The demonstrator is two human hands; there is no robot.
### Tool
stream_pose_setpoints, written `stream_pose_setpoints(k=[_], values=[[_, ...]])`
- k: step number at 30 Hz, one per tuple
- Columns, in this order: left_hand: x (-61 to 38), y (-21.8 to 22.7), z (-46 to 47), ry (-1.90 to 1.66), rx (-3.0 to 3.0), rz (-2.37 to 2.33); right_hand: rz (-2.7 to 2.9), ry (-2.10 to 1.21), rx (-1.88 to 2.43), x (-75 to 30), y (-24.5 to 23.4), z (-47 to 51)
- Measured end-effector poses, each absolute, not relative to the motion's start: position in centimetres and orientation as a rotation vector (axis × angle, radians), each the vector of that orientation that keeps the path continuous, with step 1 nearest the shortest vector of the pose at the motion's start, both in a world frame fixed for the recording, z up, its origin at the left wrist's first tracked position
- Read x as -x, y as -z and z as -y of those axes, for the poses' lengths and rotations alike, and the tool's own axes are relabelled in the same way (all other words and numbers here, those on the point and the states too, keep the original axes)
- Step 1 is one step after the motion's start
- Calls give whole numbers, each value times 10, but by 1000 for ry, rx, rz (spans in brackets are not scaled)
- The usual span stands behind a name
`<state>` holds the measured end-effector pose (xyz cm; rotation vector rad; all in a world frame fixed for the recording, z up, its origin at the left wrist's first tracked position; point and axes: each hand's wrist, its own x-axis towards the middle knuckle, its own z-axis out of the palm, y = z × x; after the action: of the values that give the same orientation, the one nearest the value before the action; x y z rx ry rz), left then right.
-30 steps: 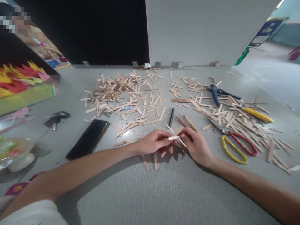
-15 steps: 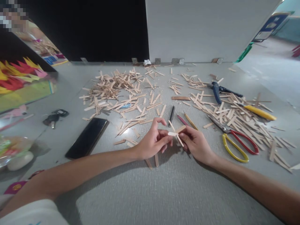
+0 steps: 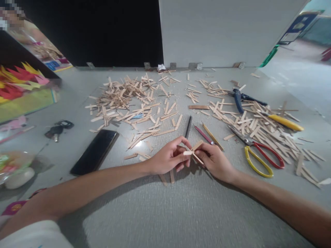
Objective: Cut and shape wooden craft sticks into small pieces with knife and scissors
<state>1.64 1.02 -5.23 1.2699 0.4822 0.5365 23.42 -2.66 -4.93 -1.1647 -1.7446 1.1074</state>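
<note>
Between my two hands, just above the table, are crossed wooden craft sticks (image 3: pixel 198 157) that meet near the middle in an X shape. My left hand (image 3: pixel 172 156) pinches the pale stick end on the left, its index finger curled over the top. From the other side my right hand (image 3: pixel 213 157) grips the sticks between thumb and fingers. Whether the sticks are joined where they cross is too small to tell. Beyond the hands lie a black pen (image 3: pixel 188 127), a dark red pencil (image 3: pixel 203 134) and a yellow pencil (image 3: pixel 212 136).
Loose craft sticks (image 3: pixel 124 93) are heaped at the back left, with more scattered (image 3: pixel 269 134) on the right. Red-and-yellow-handled scissors (image 3: pixel 258 156), blue-handled cutters (image 3: pixel 238 100) and a yellow-handled tool (image 3: pixel 286 123) lie there. A phone (image 3: pixel 94 151) and keys (image 3: pixel 58 131) lie left. Upright panels (image 3: pixel 232 31) stand behind.
My left index finger has come down from its raised position towards the sticks. The crossed sticks have tilted and shifted slightly down and left. Both hands keep their hold.
</note>
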Motion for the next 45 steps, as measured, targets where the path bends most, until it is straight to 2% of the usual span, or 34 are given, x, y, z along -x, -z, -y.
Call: stream_pose_setpoints(k=[13, 22, 34, 41, 45], values=[[-15, 55, -13, -499, -1190, -421, 1826, -1093, 1139, -235, 50, 23], [-17, 55, -15, -520, -1167, -394, 1798, -1245, 1039, -234, 43, 23], [-14, 58, -18, -488, -1140, -330, 1907, -1004, 1062, -234, 52, 27], [-14, 50, -18, -489, -1156, -462, 1549, -1461, 1129, -235, 48, 22], [-16, 49, -17, -501, -1129, -450, 1477, -1545, 1127, -236, 47, 20]])
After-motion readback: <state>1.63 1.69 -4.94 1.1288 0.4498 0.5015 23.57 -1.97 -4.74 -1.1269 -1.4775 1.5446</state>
